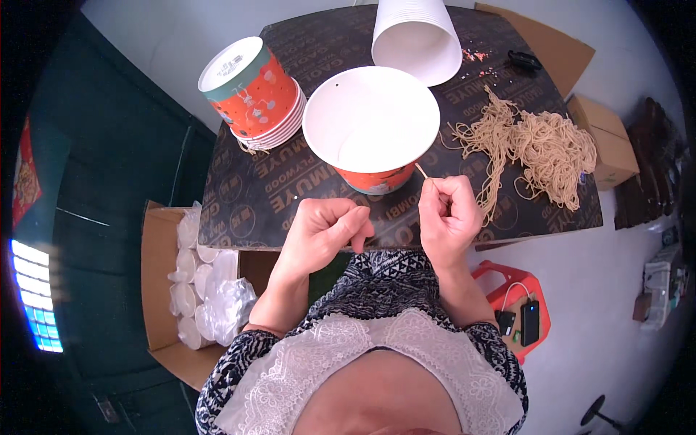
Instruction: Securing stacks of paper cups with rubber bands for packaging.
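Observation:
A large paper bucket point(373, 119), white inside and orange-red outside, stands upright on the dark table with its mouth toward me. One small dark hole shows in its inner wall near the left rim. My right hand point(451, 215) is closed in a pinch on a thin tan cord point(422, 171), whose short end sticks up beside the bucket's lower right side. My left hand point(330, 228) is at the table's front edge, below the bucket, fingers curled; what they hold, if anything, is hidden. Neither hand touches the bucket. Right of it lies a loose heap of tan cords point(554, 156).
An upside-down stack of orange buckets point(257, 98) stands at the left, a white nested stack point(418, 51) lies at the back. Small scraps point(476, 56) and a black object point(525, 60) lie beyond the cords. A carton of white cups point(190, 290) and a red stool point(516, 279) flank me.

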Motion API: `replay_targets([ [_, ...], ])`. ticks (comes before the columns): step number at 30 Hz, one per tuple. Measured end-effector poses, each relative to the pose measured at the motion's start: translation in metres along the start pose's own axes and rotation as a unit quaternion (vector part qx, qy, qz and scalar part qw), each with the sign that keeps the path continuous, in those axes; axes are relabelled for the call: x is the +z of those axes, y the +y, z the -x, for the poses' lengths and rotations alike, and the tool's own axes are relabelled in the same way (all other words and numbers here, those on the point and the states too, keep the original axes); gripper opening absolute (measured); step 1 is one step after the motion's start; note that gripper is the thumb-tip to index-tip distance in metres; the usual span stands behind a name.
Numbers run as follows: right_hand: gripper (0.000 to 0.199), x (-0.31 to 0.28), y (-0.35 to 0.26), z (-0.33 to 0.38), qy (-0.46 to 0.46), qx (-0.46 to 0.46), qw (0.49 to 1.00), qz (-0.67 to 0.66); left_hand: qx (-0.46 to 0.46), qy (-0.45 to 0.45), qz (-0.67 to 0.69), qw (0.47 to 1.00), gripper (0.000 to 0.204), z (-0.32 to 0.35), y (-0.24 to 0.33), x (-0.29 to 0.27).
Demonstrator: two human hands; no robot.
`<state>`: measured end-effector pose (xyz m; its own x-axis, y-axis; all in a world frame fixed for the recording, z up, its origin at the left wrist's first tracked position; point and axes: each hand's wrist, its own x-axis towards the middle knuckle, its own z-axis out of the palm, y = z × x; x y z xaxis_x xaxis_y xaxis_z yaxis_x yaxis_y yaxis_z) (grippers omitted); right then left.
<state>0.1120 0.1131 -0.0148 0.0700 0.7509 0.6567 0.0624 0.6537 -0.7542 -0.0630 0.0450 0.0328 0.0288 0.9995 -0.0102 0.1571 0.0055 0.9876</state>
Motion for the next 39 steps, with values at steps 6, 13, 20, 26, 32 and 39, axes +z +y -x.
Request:
replay_targets([
  [6,0.014,0.005,0.0,-0.003,-0.003,0.003,1.0,-0.016,-0.025,-0.005,0.007,1.0,0.032,0.001,0.004,-0.002],
  [13,0.011,0.012,0.005,-0.009,-0.005,0.026,1.0,-0.001,0.11,0.035,-0.003,0.993,0.025,0.003,0.041,-0.016],
  [20,0.011,0.017,0.008,-0.013,0.004,0.011,1.0,0.025,0.329,-0.036,-0.413,0.849,0.033,-0.07,0.078,-0.024],
  [26,0.01,0.017,0.006,-0.013,0.001,0.003,1.0,0.013,0.276,-0.259,-0.388,0.84,0.027,-0.115,0.054,-0.027],
  [32,0.009,0.011,0.006,-0.012,-0.005,0.01,1.0,0.021,0.148,-0.292,-0.331,0.885,0.017,-0.12,0.067,-0.014],
  [39,0.007,0.005,0.002,-0.012,-0.024,0.05,0.998,0.004,0.067,-0.259,-0.234,0.935,0.013,-0.119,0.06,-0.015],
])
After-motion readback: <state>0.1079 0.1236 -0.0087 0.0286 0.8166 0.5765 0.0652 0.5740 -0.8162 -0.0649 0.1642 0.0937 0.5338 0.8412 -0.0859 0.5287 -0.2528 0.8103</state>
